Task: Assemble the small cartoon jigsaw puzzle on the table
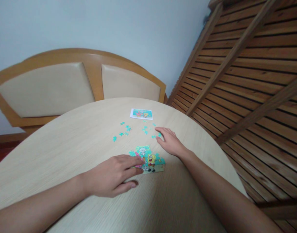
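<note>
A partly joined jigsaw puzzle (pixel 152 161) lies on the table, showing a yellow square cartoon figure, a pale blue-green one and some pink. My left hand (pixel 115 173) rests over its left side with the fingers stretched out, covering part of the pink figure. Farther to the right, my right hand (pixel 171 142) is among the loose pieces, its thumb and index finger apart. One loose turquoise puzzle piece (pixel 159 135) lies between those two fingers, and another puzzle piece (pixel 153 137) is just left of the thumb. Whether the right fingertips touch a piece is too small to tell.
Beyond the pieces lies a reference picture card (pixel 142 114) of the cartoon scene. Several more loose pieces (pixel 121 134) are spread on the round light wood table (pixel 66 145). A padded wooden bench (pixel 97 77) stands behind, and a slatted wooden panel (pixel 250 81) slants along the right.
</note>
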`<action>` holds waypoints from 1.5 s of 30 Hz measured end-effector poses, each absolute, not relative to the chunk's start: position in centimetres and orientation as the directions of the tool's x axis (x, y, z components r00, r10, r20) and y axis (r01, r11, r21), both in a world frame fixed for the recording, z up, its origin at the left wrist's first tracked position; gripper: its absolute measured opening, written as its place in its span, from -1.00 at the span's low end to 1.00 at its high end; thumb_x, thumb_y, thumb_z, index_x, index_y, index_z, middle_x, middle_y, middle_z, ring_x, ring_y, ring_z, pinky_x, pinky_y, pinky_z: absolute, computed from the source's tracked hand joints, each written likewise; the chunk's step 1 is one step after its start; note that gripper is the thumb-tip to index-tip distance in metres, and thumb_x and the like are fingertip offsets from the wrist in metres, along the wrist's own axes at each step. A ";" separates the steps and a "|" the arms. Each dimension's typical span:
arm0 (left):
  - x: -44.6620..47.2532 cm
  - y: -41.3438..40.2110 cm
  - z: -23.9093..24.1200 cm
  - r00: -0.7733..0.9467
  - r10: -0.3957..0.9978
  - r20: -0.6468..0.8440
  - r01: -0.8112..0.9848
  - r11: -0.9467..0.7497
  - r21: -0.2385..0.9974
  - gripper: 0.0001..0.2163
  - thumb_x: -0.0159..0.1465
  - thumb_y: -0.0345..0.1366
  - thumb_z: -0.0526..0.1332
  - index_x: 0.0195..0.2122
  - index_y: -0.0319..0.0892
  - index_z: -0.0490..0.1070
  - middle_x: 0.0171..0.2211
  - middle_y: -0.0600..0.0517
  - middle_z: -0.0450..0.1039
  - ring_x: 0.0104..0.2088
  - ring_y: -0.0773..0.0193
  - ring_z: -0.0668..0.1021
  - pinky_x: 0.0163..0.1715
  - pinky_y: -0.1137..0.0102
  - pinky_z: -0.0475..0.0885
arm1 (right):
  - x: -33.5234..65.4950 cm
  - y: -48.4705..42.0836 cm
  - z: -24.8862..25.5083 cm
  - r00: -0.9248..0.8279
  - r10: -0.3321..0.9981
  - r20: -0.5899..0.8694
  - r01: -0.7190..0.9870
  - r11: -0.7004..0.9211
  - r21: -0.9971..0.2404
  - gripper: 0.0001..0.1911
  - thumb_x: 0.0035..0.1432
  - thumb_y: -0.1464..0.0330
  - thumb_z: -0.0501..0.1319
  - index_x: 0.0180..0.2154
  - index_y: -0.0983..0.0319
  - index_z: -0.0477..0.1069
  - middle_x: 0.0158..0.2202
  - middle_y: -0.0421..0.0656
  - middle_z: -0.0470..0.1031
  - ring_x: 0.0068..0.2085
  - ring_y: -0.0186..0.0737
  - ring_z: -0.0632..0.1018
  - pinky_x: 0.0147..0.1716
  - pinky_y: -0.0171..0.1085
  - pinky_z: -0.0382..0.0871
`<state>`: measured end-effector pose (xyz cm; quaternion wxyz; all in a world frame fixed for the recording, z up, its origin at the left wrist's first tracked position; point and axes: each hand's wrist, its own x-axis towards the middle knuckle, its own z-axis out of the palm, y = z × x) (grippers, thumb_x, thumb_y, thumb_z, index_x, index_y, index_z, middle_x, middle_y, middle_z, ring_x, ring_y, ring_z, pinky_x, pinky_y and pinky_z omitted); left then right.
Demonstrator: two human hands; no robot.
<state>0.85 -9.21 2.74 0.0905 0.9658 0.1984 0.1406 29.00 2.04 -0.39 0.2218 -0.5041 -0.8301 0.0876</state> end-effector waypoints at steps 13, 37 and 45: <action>1.0 -9.2 2.9 0.883 0.404 0.241 0.352 -0.907 0.230 -0.66 0.44 -0.22 0.12 0.17 -0.23 0.36 0.24 -0.21 0.38 0.21 0.00 0.47 0.20 0.08 0.44 | 28.4 1.6 0.6 -0.460 0.871 0.174 0.845 0.489 -0.217 -0.51 0.38 0.21 0.05 0.27 0.16 0.32 0.42 -0.11 0.15 0.35 0.07 0.23 0.29 0.11 0.10; 0.7 -8.8 2.7 0.869 0.413 0.272 0.305 -0.881 0.362 -0.58 0.39 -0.26 0.18 0.26 -0.17 0.27 0.28 -0.17 0.33 0.31 0.07 0.36 0.32 0.13 0.30 | 28.6 1.8 -0.1 -0.449 0.848 0.281 0.830 0.512 -0.220 -0.59 0.38 0.20 0.09 0.16 0.21 0.41 0.24 -0.03 0.42 0.25 -0.03 0.38 0.24 -0.01 0.25; -0.6 -6.0 1.7 0.581 0.711 0.395 0.629 -0.701 0.336 -0.69 0.47 -0.22 0.01 0.17 -0.11 0.35 0.20 -0.11 0.41 0.24 0.07 0.41 0.24 0.01 0.36 | 28.4 1.7 0.2 -0.455 0.850 0.265 0.830 0.513 -0.219 -0.59 0.39 0.19 0.09 0.16 0.22 0.41 0.24 -0.02 0.41 0.24 -0.03 0.38 0.24 -0.01 0.23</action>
